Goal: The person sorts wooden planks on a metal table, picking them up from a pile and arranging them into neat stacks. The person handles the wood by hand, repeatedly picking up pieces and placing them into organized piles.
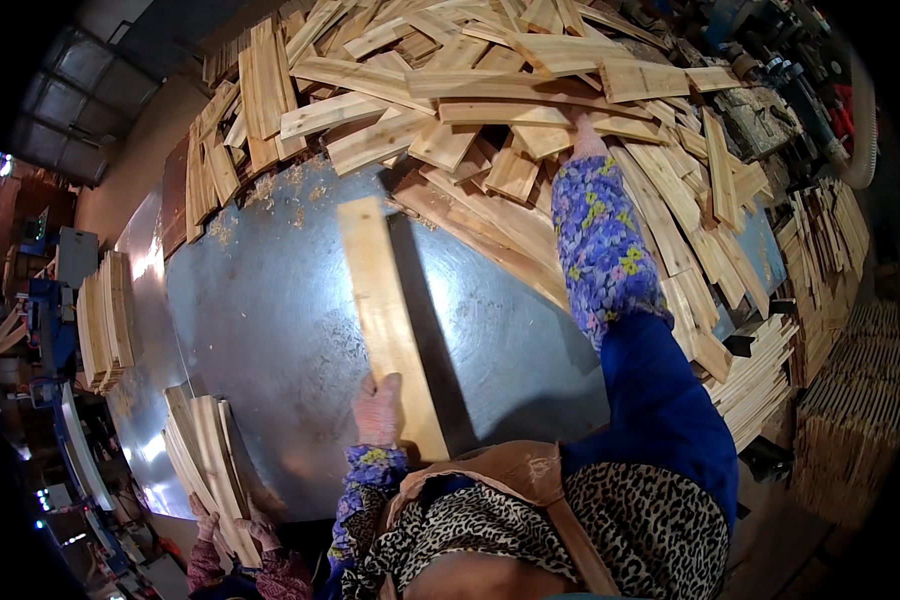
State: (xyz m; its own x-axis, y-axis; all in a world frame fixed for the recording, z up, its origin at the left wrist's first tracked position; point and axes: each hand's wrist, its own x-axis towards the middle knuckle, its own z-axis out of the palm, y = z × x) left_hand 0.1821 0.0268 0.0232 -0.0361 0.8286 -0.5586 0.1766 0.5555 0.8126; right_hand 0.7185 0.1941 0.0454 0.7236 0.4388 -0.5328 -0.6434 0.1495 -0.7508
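My left hand (376, 408) is closed around the edge of a pale wooden board (382, 300), near its lower end. The board stands out over the metal tabletop (270, 310) and casts a dark shadow to its right. My right arm, in a flowered sleeve, stretches far forward to a heap of loose boards (460, 60). There my right hand (586, 138) grips the near edge of another wooden board (510, 113) lying across the heap, its fingers partly hidden by the wood.
At lower left, another person's hands (258, 532) hold several upright boards (210, 450). A board stack (104, 320) stands at the table's left edge. More stacked boards (850, 410) are at right, below machinery (780, 80). Sawdust (295, 195) lies by the heap.
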